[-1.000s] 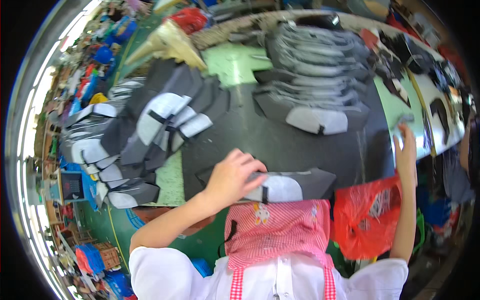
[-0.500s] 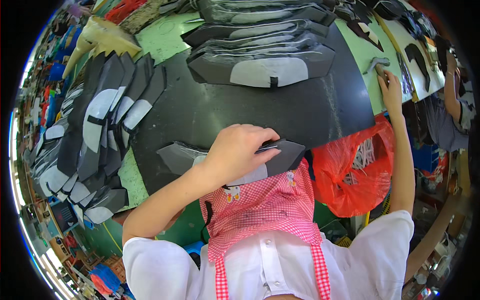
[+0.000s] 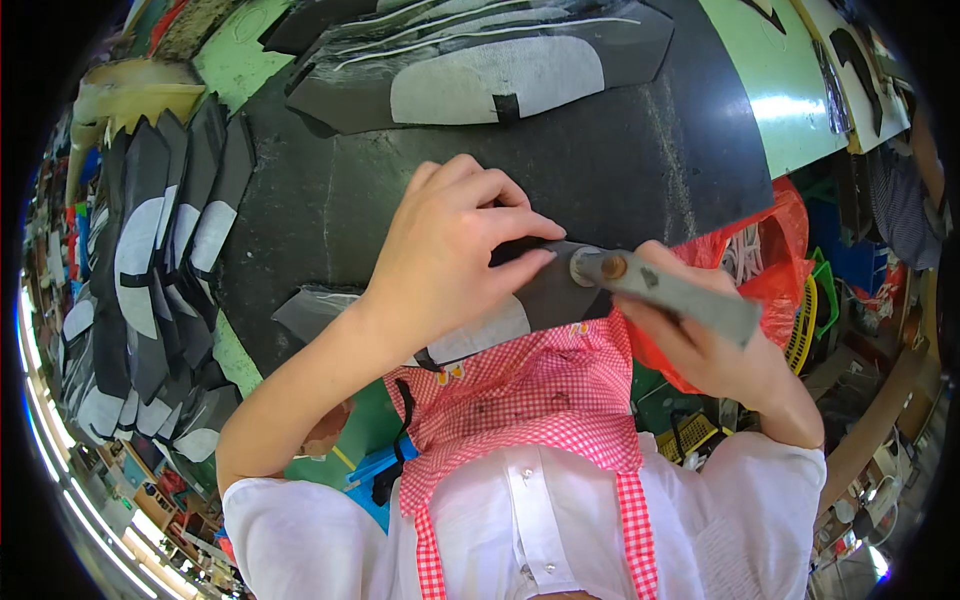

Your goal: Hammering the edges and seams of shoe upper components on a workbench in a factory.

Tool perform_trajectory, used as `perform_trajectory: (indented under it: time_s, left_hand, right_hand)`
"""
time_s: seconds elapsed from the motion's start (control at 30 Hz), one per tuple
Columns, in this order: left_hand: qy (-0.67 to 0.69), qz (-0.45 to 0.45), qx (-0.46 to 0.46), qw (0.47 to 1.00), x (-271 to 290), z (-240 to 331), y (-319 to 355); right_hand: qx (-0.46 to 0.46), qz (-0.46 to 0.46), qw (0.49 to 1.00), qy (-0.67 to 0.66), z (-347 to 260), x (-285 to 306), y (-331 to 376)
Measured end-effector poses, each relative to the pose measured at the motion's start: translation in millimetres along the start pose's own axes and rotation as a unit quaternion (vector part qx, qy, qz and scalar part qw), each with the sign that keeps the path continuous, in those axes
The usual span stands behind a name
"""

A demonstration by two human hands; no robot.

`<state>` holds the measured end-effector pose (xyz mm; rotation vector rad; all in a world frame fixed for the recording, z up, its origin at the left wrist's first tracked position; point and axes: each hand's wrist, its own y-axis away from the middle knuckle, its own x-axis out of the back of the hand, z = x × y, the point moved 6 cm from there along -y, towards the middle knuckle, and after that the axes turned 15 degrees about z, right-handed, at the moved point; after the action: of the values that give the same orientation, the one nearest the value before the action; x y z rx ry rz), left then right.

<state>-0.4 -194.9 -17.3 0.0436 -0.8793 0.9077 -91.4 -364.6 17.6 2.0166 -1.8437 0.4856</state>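
My left hand (image 3: 455,240) pinches the upper edge of a dark grey shaped piece (image 3: 560,285) with a pale patch on its middle. That piece lies at the near edge of the black work board (image 3: 330,190), against my checked apron. My right hand (image 3: 700,340) is wrapped round a hammer (image 3: 690,290). The hammer's round face is down at the piece's right part, just right of my left fingertips; I cannot tell whether it touches. The wooden handle end shows in the hammer's head. My left palm hides part of the piece.
A stack of similar grey pieces (image 3: 500,75) lies at the far side of the board. More pieces (image 3: 140,255) are piled at the left. A red plastic bag (image 3: 790,235) with white strips hangs at the right edge, beside a yellow basket (image 3: 802,325).
My right hand has taken the hammer from the green table at the far right and brought it to the piece. My left hand still pinches the piece. The view has shifted.
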Motion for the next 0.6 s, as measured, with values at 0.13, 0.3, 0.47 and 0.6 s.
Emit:
perform_trajectory:
  time_s: [0.13, 0.3, 0.47, 0.6]
  left_hand:
    - [-0.007, 0.006, -0.025, 1.0, -0.6, -4.0, -2.0]
    - [-0.044, 0.025, -0.172, 0.984, 1.4, 10.9, -1.5]
    - [-0.077, 0.029, -0.2, 0.976, -1.4, 13.5, 5.1]
    - [-0.081, 0.05, -0.052, 0.994, 12.9, 6.4, 0.6]
  right_hand:
    - [-0.084, -0.016, 0.996, 0.02, 4.4, -4.9, -4.6]
    - [-0.079, 0.058, 0.989, 0.11, -5.7, 3.7, -9.6]
    - [0.018, 0.042, 0.995, 0.087, -8.9, -4.5, -22.9]
    - [-0.014, -0.077, 0.987, 0.143, 0.4, -22.3, -8.7]
